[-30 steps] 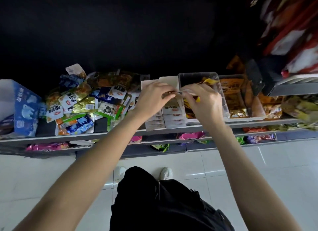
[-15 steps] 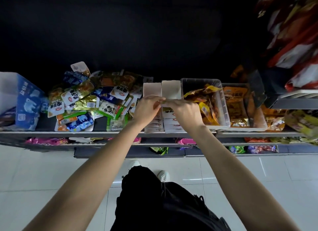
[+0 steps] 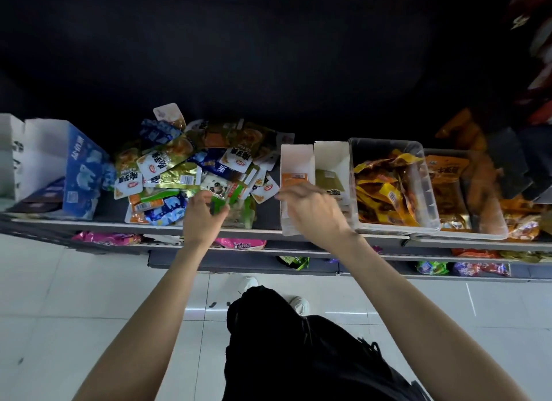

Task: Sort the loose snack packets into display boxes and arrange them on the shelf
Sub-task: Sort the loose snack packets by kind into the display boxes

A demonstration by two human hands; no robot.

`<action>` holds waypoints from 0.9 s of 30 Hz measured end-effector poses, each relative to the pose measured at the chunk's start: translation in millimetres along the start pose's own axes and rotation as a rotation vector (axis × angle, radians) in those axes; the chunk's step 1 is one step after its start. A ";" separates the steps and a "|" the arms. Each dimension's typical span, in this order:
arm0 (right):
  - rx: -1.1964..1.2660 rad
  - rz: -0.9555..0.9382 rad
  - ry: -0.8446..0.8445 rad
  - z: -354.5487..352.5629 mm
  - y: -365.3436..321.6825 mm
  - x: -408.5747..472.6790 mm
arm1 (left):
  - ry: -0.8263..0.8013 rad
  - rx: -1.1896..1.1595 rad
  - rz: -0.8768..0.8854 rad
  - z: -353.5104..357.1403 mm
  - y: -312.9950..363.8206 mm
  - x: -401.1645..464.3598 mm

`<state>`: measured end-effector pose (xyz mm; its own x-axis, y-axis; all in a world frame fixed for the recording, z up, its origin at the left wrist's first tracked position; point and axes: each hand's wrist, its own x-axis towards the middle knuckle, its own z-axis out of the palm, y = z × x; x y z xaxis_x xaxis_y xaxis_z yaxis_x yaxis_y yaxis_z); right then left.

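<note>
Head view: our left hand (image 3: 203,214) pinches a green packet (image 3: 219,205) from the pile (image 3: 179,173); our right hand (image 3: 310,209), loosely curled and empty as far as we can tell, hovers over the white boxes (image 3: 313,158). Next, we judge, match it to a box.

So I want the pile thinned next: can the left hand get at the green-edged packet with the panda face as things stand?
Probably yes. The left hand is already at the pile's front edge, just below the green-edged panda-face packet, which lies on top with nothing covering it. The right hand is off over the white cardboard boxes.
</note>
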<state>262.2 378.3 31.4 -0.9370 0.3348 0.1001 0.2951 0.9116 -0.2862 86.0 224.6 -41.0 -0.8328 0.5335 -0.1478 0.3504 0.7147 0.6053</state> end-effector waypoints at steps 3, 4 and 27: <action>0.057 -0.003 -0.199 29.1 -32.5 27.6 | -0.152 0.194 -0.185 4.3 -14.1 12.4; 0.054 0.030 -0.277 41.8 -40.4 34.6 | -0.194 0.229 -0.195 7.7 -17.1 15.7; 0.767 0.265 -0.167 -48.3 -38.3 -1.3 | -0.065 -0.212 0.424 -94.6 62.4 -61.1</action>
<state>261.1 354.5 88.2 -0.8877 0.4205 -0.1877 0.3570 0.3710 -0.8573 118.2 193.8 79.8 -0.6045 0.7900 0.1023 0.5528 0.3236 0.7679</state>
